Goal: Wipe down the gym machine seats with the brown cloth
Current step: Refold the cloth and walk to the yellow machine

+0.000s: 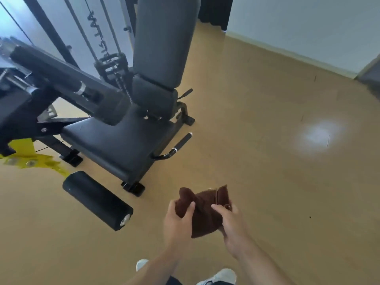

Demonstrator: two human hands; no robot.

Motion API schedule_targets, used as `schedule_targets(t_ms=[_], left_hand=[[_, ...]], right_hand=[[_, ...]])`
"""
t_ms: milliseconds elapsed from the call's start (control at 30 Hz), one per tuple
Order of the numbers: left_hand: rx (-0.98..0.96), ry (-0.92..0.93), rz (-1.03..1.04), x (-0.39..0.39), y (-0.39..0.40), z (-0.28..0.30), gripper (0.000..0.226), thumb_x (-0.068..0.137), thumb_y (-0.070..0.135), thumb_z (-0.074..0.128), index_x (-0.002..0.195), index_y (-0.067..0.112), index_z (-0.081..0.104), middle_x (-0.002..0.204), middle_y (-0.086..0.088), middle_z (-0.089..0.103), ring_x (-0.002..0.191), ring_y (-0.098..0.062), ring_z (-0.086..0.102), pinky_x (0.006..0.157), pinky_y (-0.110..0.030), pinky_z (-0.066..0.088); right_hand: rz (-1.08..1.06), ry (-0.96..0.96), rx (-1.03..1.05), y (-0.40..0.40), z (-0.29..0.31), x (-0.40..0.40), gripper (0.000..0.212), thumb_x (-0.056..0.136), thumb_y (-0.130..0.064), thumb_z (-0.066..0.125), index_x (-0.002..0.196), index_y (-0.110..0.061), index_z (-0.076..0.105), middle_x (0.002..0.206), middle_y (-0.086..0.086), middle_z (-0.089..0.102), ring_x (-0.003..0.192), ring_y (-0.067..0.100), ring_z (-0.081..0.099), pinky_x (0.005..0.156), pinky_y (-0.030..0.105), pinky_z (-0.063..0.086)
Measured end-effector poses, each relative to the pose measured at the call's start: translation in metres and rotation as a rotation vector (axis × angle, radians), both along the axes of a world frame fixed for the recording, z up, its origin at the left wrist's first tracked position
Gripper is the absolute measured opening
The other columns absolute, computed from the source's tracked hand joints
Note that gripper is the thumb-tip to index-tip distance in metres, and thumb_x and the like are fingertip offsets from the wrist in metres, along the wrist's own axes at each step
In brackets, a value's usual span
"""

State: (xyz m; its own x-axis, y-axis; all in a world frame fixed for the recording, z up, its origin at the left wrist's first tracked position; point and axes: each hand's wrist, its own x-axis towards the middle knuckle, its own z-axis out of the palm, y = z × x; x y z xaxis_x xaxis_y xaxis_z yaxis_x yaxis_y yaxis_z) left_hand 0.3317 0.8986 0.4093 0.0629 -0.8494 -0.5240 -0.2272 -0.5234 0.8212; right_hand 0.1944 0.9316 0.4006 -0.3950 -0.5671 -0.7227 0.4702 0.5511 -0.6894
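Brown cloth (205, 212) bunched between both hands, left (178, 220), right (231, 222), thumbs pinching

Dark brown cloth (205, 210), black padded seat (115, 142), yellow machine part (22, 153), tan floor (267, 182), white shoes (224, 276)

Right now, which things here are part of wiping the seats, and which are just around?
Part of the job:
brown cloth, held by left hand and right hand
seat
backrest

Just around:
foam roller
side handle
yellow part
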Motion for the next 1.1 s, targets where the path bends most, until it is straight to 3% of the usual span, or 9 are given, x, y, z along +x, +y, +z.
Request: schedule_targets(t_ms=[133, 267, 400, 567, 700, 800, 867, 967, 1100], left_hand=[[-0.076, -0.008, -0.069, -0.076, 0.017, 0.012, 0.007, 0.093, 0.033, 0.069, 0.095, 0.030, 0.063, 0.087, 0.006, 0.071, 0.083, -0.010, 0.068, 0.071, -0.027, 0.054], [-0.111, 0.013, -0.351, -0.155, 0.028, 0.028, 0.013, 0.090, 0.027, 0.073, 0.100, 0.029, 0.065, 0.092, 0.005, 0.073, 0.087, -0.011, 0.069, 0.074, -0.025, 0.052], [-0.146, -0.006, -0.633, -0.225, 0.026, 0.047, 0.034, 0.083, 0.022, 0.080, 0.109, 0.036, 0.064, 0.098, 0.014, 0.074, 0.091, -0.001, 0.069, 0.082, -0.023, 0.056], [-0.183, -0.018, -0.763, -0.296, 0.001, 0.047, 0.056, 0.070, 0.011, 0.088, 0.117, 0.032, 0.065, 0.102, 0.015, 0.072, 0.085, 0.014, 0.065, 0.068, -0.004, 0.049], [-0.077, 0.031, -0.776, -0.357, -0.035, 0.028, 0.071, 0.071, 0.009, 0.089, 0.131, 0.025, 0.054, 0.111, 0.009, 0.065, 0.059, 0.013, 0.061, 0.052, -0.005, 0.047], [0.036, -0.052, -0.865, -0.411, -0.075, 0.012, 0.116, 0.064, 0.031, 0.094, 0.157, 0.024, 0.024, 0.149, 0.003, 0.047, 0.114, -0.004, 0.061, 0.081, -0.007, 0.050], [0.094, -0.178, -0.925, -0.434, -0.092, 0.009, 0.137, 0.059, 0.048, 0.093, 0.161, 0.025, 0.005, 0.165, -0.001, 0.027, 0.146, -0.022, 0.038, 0.112, -0.033, 0.041], [0.047, -0.202, -0.949, -0.485, -0.112, 0.009, 0.098, 0.072, 0.044, 0.085, 0.152, 0.027, 0.031, 0.155, 0.000, 0.042, 0.139, -0.020, 0.044, 0.107, -0.036, 0.044], [0.060, 0.127, -0.981, -0.569, -0.121, 0.036, 0.019, 0.097, 0.027, 0.064, 0.115, 0.033, 0.066, 0.113, 0.002, 0.075, 0.100, -0.010, 0.071, 0.078, -0.019, 0.058]], right_hand=[[0.056, 0.027, 0.119, 0.041, 0.002, -0.088, 0.035, 0.096, -0.020, 0.065, 0.130, -0.020, 0.060, 0.118, 0.005, 0.071, 0.100, 0.027, 0.072, 0.083, 0.044, 0.062], [0.203, 0.247, 0.129, 0.079, 0.020, -0.167, 0.069, 0.094, -0.049, 0.061, 0.156, -0.026, 0.039, 0.150, -0.004, 0.051, 0.137, 0.018, 0.048, 0.106, 0.035, 0.038], [0.132, 0.194, -0.169, 0.085, 0.045, -0.221, 0.048, 0.095, -0.059, 0.055, 0.132, -0.032, 0.066, 0.136, -0.022, 0.062, 0.129, -0.002, 0.053, 0.106, 0.024, 0.034], [-0.003, 0.267, -0.188, 0.061, 0.041, -0.279, 0.013, 0.092, -0.032, 0.073, 0.101, -0.024, 0.076, 0.098, -0.007, 0.079, 0.100, 0.010, 0.072, 0.080, 0.017, 0.053], [-0.074, 0.309, -0.180, 0.040, 0.032, -0.332, 0.014, 0.090, -0.027, 0.076, 0.104, -0.026, 0.075, 0.099, -0.006, 0.079, 0.095, 0.010, 0.073, 0.081, 0.025, 0.053], [-0.117, 0.301, -0.169, 0.019, 0.028, -0.384, 0.014, 0.092, -0.019, 0.073, 0.106, -0.024, 0.073, 0.097, -0.009, 0.078, 0.092, 0.004, 0.071, 0.077, 0.016, 0.052], [-0.162, 0.280, -0.178, 0.008, 0.035, -0.405, 0.014, 0.095, -0.013, 0.070, 0.106, -0.022, 0.073, 0.085, -0.015, 0.076, 0.079, -0.002, 0.069, 0.067, 0.009, 0.048], [-0.326, 0.312, -0.173, -0.012, 0.042, -0.451, 0.013, 0.097, -0.015, 0.069, 0.106, -0.021, 0.074, 0.074, -0.009, 0.074, 0.063, 0.001, 0.067, 0.064, 0.013, 0.049], [-0.433, 0.401, -0.116, -0.029, 0.054, -0.509, 0.009, 0.097, -0.031, 0.068, 0.103, -0.028, 0.074, 0.073, 0.014, 0.073, 0.065, 0.047, 0.065, 0.065, 0.051, 0.050]])
